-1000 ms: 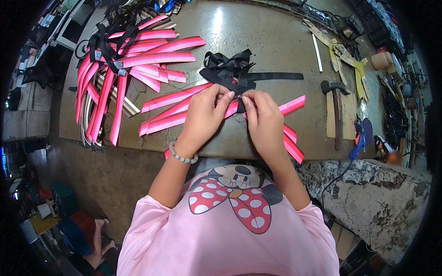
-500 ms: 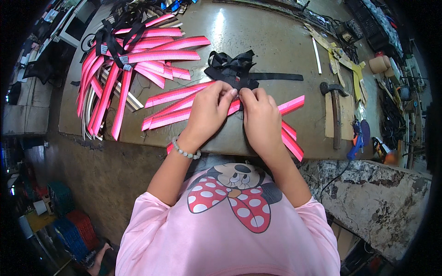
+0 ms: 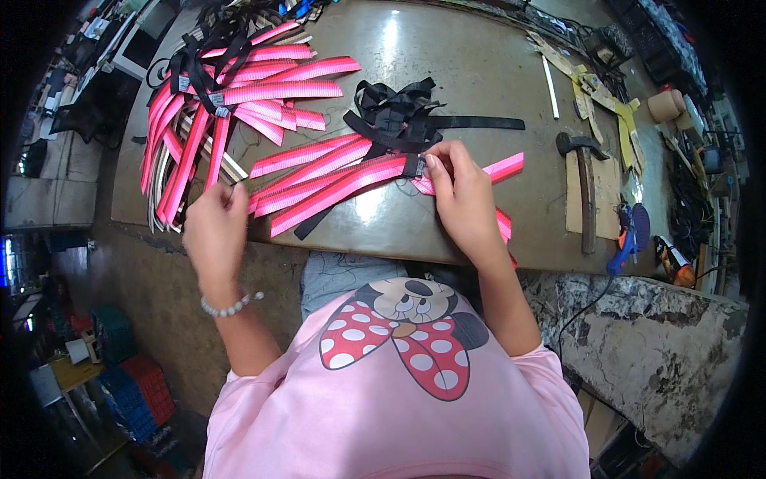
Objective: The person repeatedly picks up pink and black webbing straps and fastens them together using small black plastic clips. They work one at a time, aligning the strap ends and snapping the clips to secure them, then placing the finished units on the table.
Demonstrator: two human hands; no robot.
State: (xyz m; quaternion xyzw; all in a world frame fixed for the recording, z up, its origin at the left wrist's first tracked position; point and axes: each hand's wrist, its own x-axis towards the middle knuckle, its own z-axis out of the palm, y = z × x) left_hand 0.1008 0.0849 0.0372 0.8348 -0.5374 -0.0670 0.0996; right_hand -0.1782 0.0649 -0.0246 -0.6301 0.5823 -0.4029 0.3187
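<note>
My right hand pinches the black end of a pink striped webbing strap at the middle of the table. Several more pink straps lie beside it, with a tangle of black webbing just beyond. At the table's front edge, near the left-hand pile of straps, my left hand is closed, thumb against fingers. Whatever it may hold is too small to make out. Short pink ends stick out to the right from behind my right hand.
A large pile of pink, black and cream straps covers the table's left part. To the right lie a hammer on cardboard, a blue glue gun with its cord, and yellow strips. Crates stand on the floor at lower left.
My left hand has left the strap end and moved left to the table edge. My right hand has shifted slightly right, still pinching; a strap's black end now shows beside its fingers.
</note>
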